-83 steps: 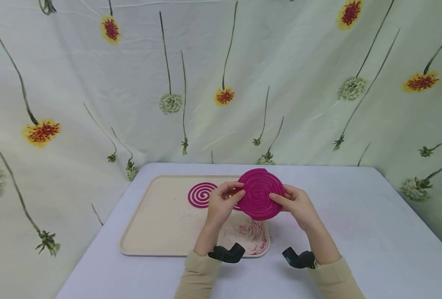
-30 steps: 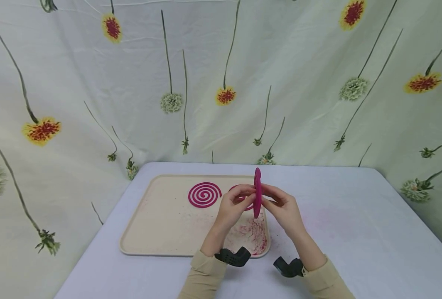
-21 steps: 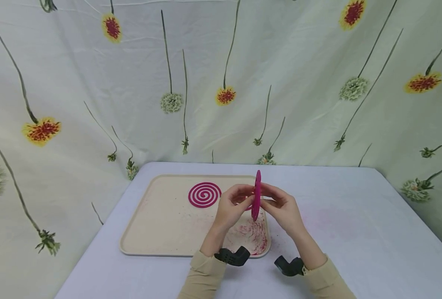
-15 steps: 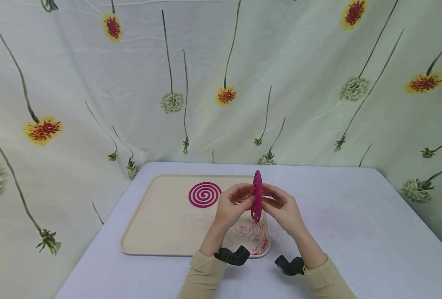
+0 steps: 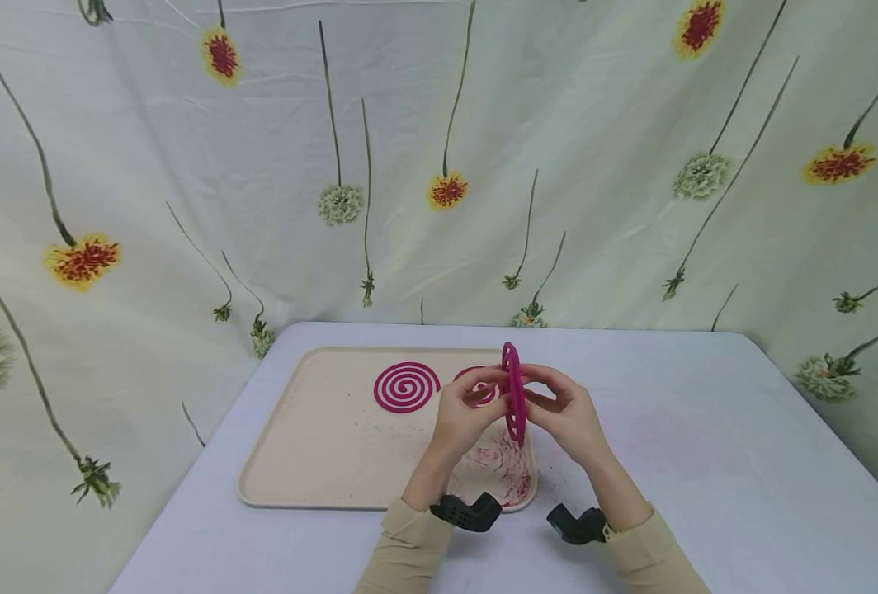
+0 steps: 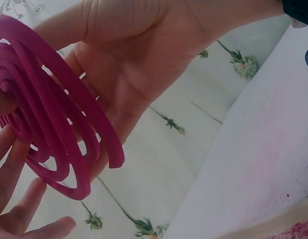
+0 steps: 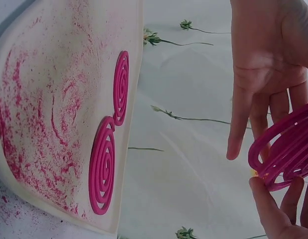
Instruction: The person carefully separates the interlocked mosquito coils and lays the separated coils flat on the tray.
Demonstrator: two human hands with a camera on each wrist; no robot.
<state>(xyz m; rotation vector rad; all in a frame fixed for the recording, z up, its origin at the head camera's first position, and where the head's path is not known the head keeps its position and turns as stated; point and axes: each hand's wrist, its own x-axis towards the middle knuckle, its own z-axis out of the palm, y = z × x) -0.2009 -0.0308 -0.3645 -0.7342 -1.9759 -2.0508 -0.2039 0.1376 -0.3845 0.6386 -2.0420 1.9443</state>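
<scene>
Thumb and fingers of the left hand and right hand pinch the magenta coil from either side, each grip keeping it upright and edge-on above the right end of the beige tray. Two flat spirals lie on the tray, whose near right corner is smeared pink.

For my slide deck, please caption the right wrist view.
Two magenta spirals lie on a pink-smeared tray while hands hold a third spiral.

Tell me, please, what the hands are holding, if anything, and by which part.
A pink spiral, held up between the left hand and the right hand, by its flat sides near mid-height.
</scene>
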